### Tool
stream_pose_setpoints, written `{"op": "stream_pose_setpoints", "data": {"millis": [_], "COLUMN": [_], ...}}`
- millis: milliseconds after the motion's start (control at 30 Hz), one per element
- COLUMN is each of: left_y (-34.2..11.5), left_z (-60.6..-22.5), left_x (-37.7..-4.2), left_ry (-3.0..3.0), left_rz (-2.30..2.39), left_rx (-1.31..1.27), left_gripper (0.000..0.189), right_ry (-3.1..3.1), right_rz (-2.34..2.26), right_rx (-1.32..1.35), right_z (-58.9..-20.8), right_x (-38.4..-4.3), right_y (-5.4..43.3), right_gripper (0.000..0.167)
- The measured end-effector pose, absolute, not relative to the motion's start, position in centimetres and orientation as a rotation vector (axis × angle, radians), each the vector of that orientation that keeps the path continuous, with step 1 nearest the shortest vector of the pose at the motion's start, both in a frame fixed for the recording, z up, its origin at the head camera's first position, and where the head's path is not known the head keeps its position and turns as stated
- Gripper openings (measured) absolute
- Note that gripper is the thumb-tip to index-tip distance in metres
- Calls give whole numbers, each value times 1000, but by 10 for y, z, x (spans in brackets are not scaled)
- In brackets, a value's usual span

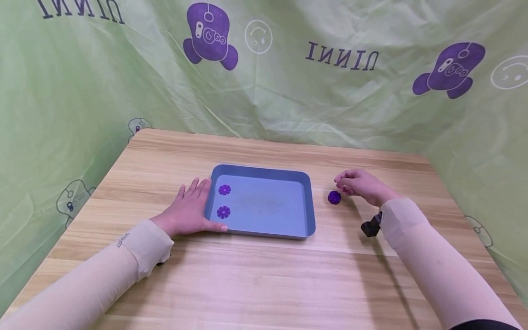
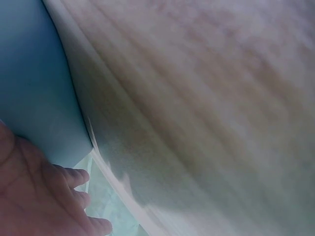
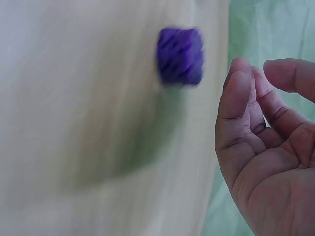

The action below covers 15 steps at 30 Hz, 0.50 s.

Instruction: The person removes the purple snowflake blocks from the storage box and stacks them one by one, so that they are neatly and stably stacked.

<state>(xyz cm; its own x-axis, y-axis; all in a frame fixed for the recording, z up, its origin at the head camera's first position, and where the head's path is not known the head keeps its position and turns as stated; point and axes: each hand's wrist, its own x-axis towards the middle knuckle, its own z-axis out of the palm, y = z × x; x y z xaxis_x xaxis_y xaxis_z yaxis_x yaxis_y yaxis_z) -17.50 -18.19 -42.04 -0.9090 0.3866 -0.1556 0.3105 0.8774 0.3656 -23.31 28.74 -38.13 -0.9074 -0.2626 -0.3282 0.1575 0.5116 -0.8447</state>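
Note:
A shallow blue-grey tray (image 1: 268,206) lies on the table. My left hand (image 1: 191,208) rests against its left side, fingers spread along the wall and thumb on the front rim; the left wrist view shows the palm beside the tray's outer wall (image 2: 39,88). Two purple notched discs (image 1: 224,189) lie flat inside, near the left wall. To the right of the tray stands a small purple stack of similar-looking discs (image 1: 334,197). My right hand (image 1: 363,184) hovers just beyond it, fingers loosely bent, with a gap between thumb and fingertips and nothing held. The purple stack (image 3: 180,55) appears apart from those fingers.
The wooden table (image 1: 264,284) runs back to a green printed curtain (image 1: 288,101) that also hangs at both sides. A black wrist device (image 1: 372,225) juts from the right sleeve, low over the table.

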Motion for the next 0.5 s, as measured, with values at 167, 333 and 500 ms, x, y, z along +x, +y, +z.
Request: {"op": "stream_pose_setpoints", "data": {"millis": [167,333,500], "left_y": [-182,-181,-181], "left_z": [-420,-421,-420], "left_x": [-174,-172,-172], "left_ry": [2833,2852,2860], "left_rz": [482,462,437], "left_rx": [534,542,540], "left_gripper": [147,145,146], "right_ry": [2313,2260,2246], "right_rz": [-1388,-1393,-1376], "right_rx": [-158,-214,-238], "right_z": [-372,-367,-363], "right_x": [-243,-251,-255], "right_y": [256,218,185], "right_gripper": [34,30,27]}}
